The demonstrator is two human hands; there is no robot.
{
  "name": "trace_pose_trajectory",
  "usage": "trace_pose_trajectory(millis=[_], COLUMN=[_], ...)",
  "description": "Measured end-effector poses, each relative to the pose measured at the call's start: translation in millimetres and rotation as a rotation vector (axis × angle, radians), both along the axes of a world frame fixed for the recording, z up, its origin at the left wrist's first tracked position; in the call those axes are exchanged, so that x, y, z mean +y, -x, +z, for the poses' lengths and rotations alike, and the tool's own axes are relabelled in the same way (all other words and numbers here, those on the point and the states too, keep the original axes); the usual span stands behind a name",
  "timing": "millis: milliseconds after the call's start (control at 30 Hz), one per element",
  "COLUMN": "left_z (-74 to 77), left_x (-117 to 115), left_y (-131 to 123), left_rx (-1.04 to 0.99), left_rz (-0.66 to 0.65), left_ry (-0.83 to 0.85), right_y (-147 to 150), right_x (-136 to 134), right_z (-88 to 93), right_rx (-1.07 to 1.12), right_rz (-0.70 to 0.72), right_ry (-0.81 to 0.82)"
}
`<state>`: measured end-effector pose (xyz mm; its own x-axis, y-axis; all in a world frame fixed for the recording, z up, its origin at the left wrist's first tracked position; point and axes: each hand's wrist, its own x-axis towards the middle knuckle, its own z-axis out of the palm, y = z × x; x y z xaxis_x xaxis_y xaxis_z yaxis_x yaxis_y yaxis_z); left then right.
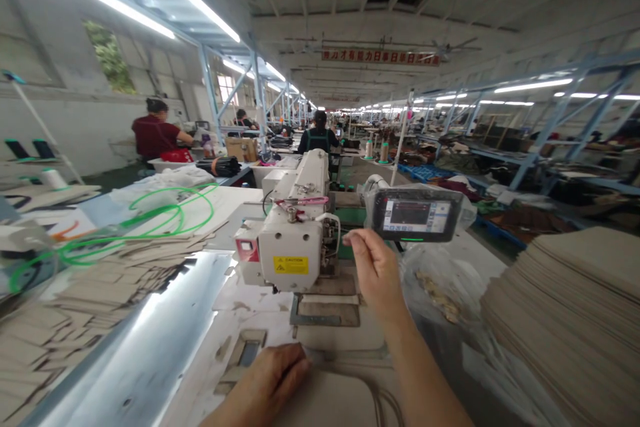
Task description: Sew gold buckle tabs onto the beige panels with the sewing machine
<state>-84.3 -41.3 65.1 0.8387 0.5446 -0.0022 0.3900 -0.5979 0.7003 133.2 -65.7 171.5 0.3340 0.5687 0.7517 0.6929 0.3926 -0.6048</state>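
left hand (265,380): open, palm down, fingers spread, resting on a pale sheet (330,403) at the near edge of the table (195,387). the sheet lies flat just in front of the sewing machine (290,237), near its metal plate (325,310).

right hand (377,273): raised clear of the table, fingers curled, thumb close to forefinger. nothing shows between them; cannot tell if it pinches something thin. nearest things are the machine head and the control screen (415,213), which is wrapped in clear plastic and lit.

sheet looks light, thin and fairly stiff, though its material cannot be told. probably slides easily on the smooth top, so flat pressure or a grip at the edge should suit it.

stacks of cut pieces (115,287) lie left of the machine, with a loop of green tube (170,210) above them. a taller stack (565,320) sits to the right, beside a clear bag (440,287). co-workers sit farther down the row: one in a red top (155,133), one in a green vest (317,140).
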Motion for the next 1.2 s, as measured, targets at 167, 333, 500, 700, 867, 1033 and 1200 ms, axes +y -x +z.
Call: trace_pose_trajectory(millis=[167, 333, 500, 700, 867, 1033, 1200], left_z=[-1.5, 0.5, 2.3, 11.8, 73.8, 102.4, 111.2], left_x=[-2.2, -3.1, -5.1, -9.4, -8.8, -10.8, -21.8], left_y=[-0.5, 2.3, 5.9, -16.6, -66.5, -76.4, -53.8], left_rx=[0.030, 0.038, 0.042, -0.237, -0.786, -0.790, -0.810], left_rz=[0.013, 0.024, 0.029, 0.060, 0.235, 0.371, 0.319], left_ry=[-0.011, -0.001, 0.018, 0.264, 1.013, 1.380, 1.372], right_y=[15.8, 34.1, 39.6, 66.9, 94.8, 114.6, 144.3], right_x=[24.5, 40.5, 13.1, -48.1, -64.4, -75.2, -97.1], right_z=[16.2, 17.3, 4.0, -26.0, -44.4, -41.5, -14.8], right_rx=[0.191, 0.914, 1.032, 0.903, 0.919, 0.816, 0.653], right_rz=[0.119, 0.478, 0.445, 0.310, 0.334, 0.256, 0.113], right_ry=[-0.209, -0.225, -0.201, -0.040, 0.023, -0.006, -0.002])
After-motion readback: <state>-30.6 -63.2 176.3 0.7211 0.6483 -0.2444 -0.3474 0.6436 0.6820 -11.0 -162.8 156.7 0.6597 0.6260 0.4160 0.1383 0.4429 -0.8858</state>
